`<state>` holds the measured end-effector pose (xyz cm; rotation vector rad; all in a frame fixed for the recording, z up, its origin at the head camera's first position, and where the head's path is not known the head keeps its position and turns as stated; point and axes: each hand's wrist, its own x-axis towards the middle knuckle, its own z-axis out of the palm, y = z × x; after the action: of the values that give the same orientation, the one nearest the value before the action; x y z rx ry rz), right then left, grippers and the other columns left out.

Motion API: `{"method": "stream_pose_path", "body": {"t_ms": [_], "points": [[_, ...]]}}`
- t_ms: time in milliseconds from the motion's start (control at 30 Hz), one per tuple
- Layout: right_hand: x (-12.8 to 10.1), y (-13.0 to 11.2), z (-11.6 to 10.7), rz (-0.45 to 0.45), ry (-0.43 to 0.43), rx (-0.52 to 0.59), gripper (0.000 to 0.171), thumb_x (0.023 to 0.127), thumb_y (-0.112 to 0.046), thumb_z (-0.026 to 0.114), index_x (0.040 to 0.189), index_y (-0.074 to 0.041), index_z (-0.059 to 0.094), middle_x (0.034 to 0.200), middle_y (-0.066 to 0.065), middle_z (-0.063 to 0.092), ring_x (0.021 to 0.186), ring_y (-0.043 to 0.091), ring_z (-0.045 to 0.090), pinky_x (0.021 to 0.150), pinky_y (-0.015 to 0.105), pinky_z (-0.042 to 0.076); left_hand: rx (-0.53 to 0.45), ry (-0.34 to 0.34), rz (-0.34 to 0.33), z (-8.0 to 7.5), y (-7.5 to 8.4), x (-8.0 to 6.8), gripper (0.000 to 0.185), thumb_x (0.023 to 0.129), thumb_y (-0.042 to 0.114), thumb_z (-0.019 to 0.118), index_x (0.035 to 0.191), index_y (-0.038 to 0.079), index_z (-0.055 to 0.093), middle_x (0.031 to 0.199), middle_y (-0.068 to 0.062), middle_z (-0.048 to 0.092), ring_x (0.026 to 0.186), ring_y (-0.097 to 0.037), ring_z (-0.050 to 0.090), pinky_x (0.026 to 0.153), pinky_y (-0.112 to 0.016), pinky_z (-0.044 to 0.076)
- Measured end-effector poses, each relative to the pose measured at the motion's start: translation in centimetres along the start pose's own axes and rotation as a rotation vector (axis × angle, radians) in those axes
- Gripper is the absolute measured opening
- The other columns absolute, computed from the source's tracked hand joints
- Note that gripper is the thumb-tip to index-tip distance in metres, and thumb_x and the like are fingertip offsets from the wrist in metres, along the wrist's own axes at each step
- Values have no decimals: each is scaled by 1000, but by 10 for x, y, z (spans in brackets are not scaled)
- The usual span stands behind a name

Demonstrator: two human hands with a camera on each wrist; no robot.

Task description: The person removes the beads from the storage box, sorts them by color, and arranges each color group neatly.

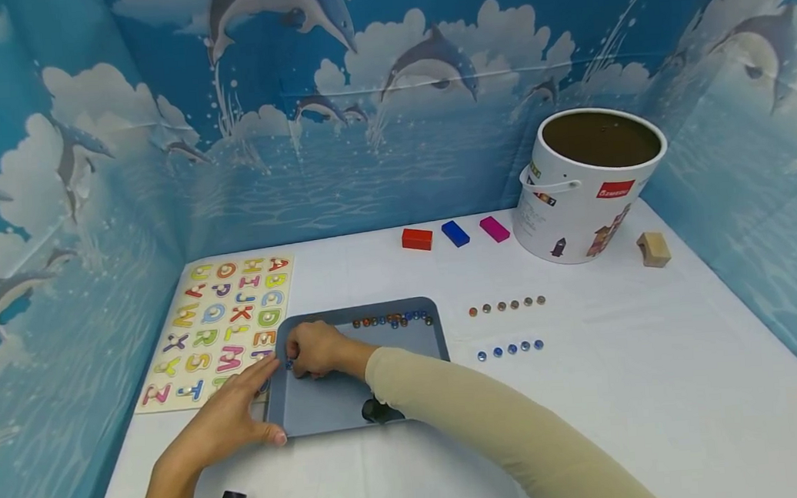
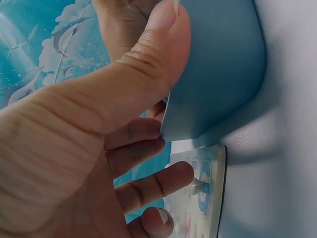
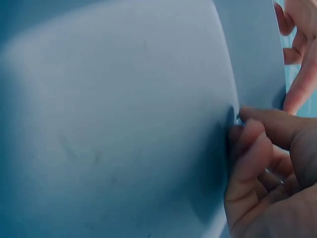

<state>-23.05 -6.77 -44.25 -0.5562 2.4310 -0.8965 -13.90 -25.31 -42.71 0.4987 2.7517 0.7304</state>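
A grey-blue tray (image 1: 340,403) lies on the white cloth. My right hand (image 1: 318,349) reaches into it at its left wall, where thumb and fingertips pinch a small blue glass bead (image 3: 239,120). Most of the bead is hidden by the fingers. My left hand (image 1: 232,411) lies along the tray's front left corner, thumb at the near side and fingers spread at the left rim. In the left wrist view those fingers are loosely bent against the wall. Orange and blue beads (image 1: 392,319) line the tray's far wall.
Right of the tray lie a row of brownish beads (image 1: 515,305) and a row of blue ones (image 1: 513,348). An alphabet board (image 1: 197,340) lies left. Behind are red (image 1: 417,239), blue (image 1: 456,233) and pink blocks (image 1: 495,229), a white bucket (image 1: 576,213) and a wooden block (image 1: 654,250).
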Motion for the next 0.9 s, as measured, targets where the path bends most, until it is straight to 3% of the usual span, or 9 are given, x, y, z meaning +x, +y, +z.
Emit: {"method": "stream_pose_path", "body": {"t_ms": [167,333,533,700,800,900], "points": [[-1,-8,3,-16,-65,-19,24,89,-8,78,74,-13,60,57,-2,59,44,7,56,43,19,49,-22,-6,-6,1,0,1,117,63,51,92,154,-1,40,160,-24,36,144,-50,35,109,-69,34],[-1,-9,2,-15,-74,-47,27,91,-11,77,71,-14,59,55,-3,59,44,6,56,44,18,48,-28,7,2,1,0,1,117,63,49,92,154,-1,40,160,-24,36,144,-50,35,110,-69,34],[-11,4,-17,-62,-81,83,18,92,-13,75,77,-15,66,61,-1,61,47,8,54,44,21,47,-17,14,8,3,1,2,116,63,50,92,153,-1,41,160,-24,37,143,-50,37,108,-69,35],[-50,37,-54,-151,-71,310,4,92,-18,76,94,-17,73,74,1,63,60,13,51,56,25,45,-18,-2,-23,5,1,-1,119,61,53,91,154,-1,41,161,-24,36,144,-50,36,109,-69,34],[-89,74,-78,-194,-38,387,11,93,-22,76,102,-16,75,75,2,57,72,17,52,66,29,44,-16,-13,-35,4,2,-2,120,60,54,91,154,0,41,161,-22,36,144,-50,35,109,-69,34],[-131,118,-101,-153,21,400,22,95,-24,74,112,-10,74,76,3,51,80,20,54,70,31,45,-12,-11,-25,2,1,-1,120,60,54,91,154,1,41,161,-22,37,145,-50,35,109,-69,34]]}}
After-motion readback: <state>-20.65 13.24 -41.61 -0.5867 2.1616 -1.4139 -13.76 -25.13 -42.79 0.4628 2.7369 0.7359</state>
